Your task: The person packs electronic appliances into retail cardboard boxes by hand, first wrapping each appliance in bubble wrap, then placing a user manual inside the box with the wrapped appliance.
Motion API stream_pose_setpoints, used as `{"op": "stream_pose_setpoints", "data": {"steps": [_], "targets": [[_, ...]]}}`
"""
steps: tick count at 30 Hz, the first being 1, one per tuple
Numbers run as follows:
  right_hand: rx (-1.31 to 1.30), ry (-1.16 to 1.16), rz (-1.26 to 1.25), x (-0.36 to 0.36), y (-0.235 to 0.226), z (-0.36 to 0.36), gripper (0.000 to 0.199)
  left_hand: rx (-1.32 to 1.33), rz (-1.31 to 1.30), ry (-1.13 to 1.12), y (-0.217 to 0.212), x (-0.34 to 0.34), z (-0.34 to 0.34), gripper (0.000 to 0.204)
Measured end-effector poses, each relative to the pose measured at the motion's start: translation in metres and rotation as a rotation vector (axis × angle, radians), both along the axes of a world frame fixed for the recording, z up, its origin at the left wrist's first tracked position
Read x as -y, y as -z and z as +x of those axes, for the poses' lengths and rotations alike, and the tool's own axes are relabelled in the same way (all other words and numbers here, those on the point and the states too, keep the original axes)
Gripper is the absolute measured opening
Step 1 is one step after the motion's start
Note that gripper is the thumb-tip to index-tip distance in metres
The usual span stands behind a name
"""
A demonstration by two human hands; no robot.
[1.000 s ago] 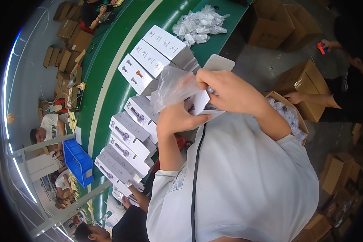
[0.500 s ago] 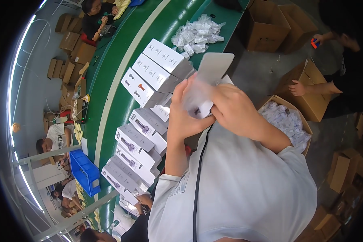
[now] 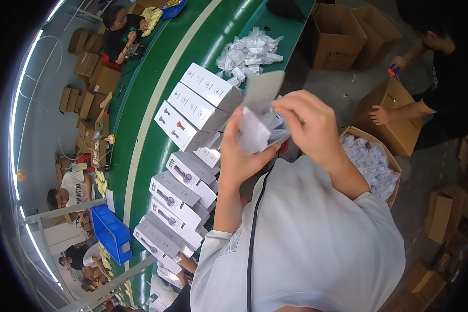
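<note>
Since half a second ago, your right hand (image 3: 317, 122) has been shifting off the front of the white box (image 3: 253, 136) to the right edge of its mouth, and the blurred film is no longer hanging over your left fingers. Your left hand (image 3: 239, 161) is gripping the box from below and the left, thumb toward you, probably steadying it so the mouth is facing your other hand. You are holding your right fingers curled at the clear plastic contents (image 3: 275, 120) in that mouth; whether they are pinching or merely touching, you cannot tell from here. Beyond both hands, the flap (image 3: 265, 89) is standing up, seemingly out of their way.

Left of your hands, three white boxes (image 3: 192, 106) are resting side by side on the green table (image 3: 209, 46), and more printed boxes (image 3: 184, 177) are sitting in a slanting row nearer you, perhaps for easy reach. Clear packets (image 3: 249, 54) are lying heaped beyond your hands. Farther left, a blue crate (image 3: 122, 252) is standing on the table. Right of your hands, an open carton (image 3: 395, 182) is holding wrapped pieces (image 3: 366, 164), and a co-worker's hand (image 3: 381, 115) is touching a taller carton (image 3: 400, 130).
</note>
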State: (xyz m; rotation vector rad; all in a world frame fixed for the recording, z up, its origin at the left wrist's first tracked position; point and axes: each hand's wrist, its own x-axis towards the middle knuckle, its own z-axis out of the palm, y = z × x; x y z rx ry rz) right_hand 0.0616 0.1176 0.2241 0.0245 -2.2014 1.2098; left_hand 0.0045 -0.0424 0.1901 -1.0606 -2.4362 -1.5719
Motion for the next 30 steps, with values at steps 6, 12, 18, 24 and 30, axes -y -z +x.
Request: {"op": "stream_pose_setpoints", "data": {"steps": [6, 12, 18, 24, 30], "targets": [[-0.106, -0.039, 0.273, 0.018, -0.008, 0.0, 0.014, -0.133, 0.232, 0.002, 0.01, -0.005, -0.006, 0.087], [-0.129, -0.132, 0.128, 0.019, 0.006, -0.012, 0.016, -0.231, 0.162, -0.005, 0.022, -0.006, -0.015, 0.086], [0.163, -0.024, -0.044, 0.011, 0.008, -0.012, 0.013, -0.329, 0.144, -0.014, 0.023, -0.002, -0.021, 0.079], [0.102, -0.223, 0.459, 0.018, 0.006, -0.008, 0.005, -0.326, 0.073, -0.098, 0.015, 0.01, -0.021, 0.069], [-0.046, -0.041, 0.336, 0.021, 0.006, -0.015, 0.008, -0.18, 0.118, -0.118, 0.01, 0.012, -0.02, 0.065]]}}
